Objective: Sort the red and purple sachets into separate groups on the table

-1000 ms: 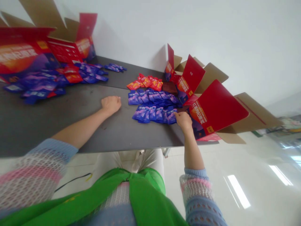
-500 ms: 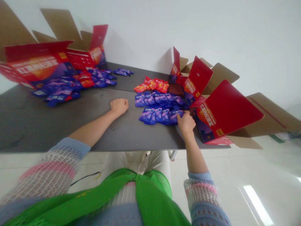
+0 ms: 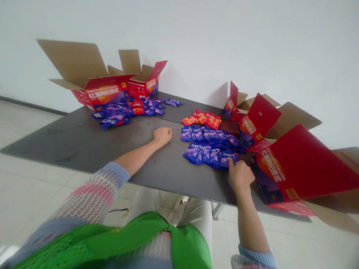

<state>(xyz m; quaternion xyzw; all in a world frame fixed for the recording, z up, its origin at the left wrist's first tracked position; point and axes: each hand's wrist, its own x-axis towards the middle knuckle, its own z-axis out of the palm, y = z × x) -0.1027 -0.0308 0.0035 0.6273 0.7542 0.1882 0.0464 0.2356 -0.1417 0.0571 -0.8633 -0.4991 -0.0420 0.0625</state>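
The right hand [image 3: 239, 175], fingers curled, touches the near blue sachets [image 3: 210, 155], its hold unclear; the empty left hand [image 3: 162, 136] rests closed on the dark table [image 3: 70, 144]. Many orange sachets [image 3: 202, 119] and a far-left blue pile [image 3: 117, 114] lie loose beside open red cartons [image 3: 303, 160].

- two bare hands: one left hand [image 3: 162, 136], one right hand [image 3: 239, 175]
- two open red cardboard cartons [image 3: 103, 93] far left
- at least two open red cardboard cartons [image 3: 297, 164] right
- one heap of orange-red foil sachets [image 3: 201, 119]
- two heaps of purple foil sachets [image 3: 209, 144]
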